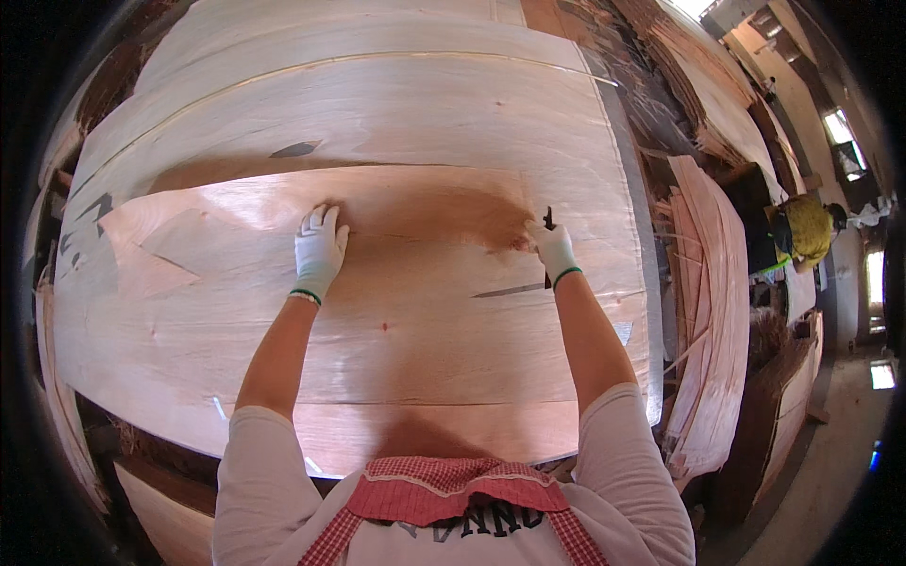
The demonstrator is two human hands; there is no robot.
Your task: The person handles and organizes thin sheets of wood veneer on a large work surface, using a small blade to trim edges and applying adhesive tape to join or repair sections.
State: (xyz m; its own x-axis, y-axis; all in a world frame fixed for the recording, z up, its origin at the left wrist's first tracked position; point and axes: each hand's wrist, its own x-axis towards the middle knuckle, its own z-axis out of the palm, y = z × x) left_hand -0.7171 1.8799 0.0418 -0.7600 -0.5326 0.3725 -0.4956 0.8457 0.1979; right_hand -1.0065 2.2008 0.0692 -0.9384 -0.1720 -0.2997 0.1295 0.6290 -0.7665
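A wide, pale wood veneer sheet [444,354] lies spread in front of me. On it rests a pinkish veneer piece [250,203] whose far edge is curved and slightly raised. My left hand [321,250], in a white glove with a green-edged cuff, presses on this piece with its fingers apart, close to the far edge. At the piece's right end, my gloved right hand [553,247] is closed round a slim dark knife-like tool [549,218]. Its dark ends show on both sides of the fist; the rest is hidden.
A narrow dark slit [511,291] and a dark hole [296,149] show in the veneer. Torn veneer strips [706,321] are heaped along the right edge. Farther right, a person in a yellow top [808,231] bends beside other stacks.
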